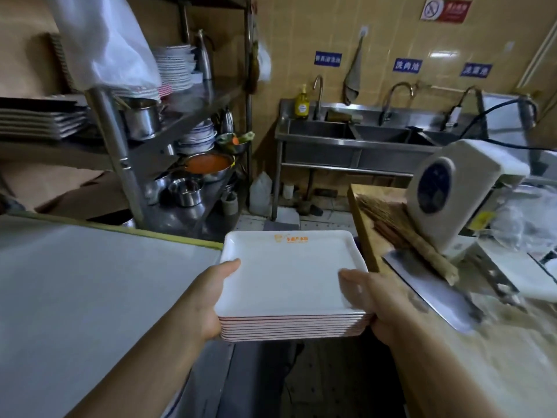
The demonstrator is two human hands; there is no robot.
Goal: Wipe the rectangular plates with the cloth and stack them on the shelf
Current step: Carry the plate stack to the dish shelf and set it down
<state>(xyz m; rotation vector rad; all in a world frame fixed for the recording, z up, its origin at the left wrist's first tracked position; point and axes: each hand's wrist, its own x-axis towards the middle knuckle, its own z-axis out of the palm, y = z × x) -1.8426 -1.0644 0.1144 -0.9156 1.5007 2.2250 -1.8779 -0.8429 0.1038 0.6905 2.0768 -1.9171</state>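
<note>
My left hand point(208, 300) and right hand point(376, 303) grip a stack of white rectangular plates point(289, 282) at opposite sides, keeping it level, apparently for carrying toward the shelf point(193, 113).

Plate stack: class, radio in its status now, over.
Left hand and right hand each hold a grip on the plate stack, held level. Shelf ahead-left, already crowded. No cloth in hand.

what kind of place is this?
Likely a restaurant's back kitchen: a steel three-basin sink with labelled wall signs, a metal shelf of dishes and pots, and a stack of rectangular plates.
</note>
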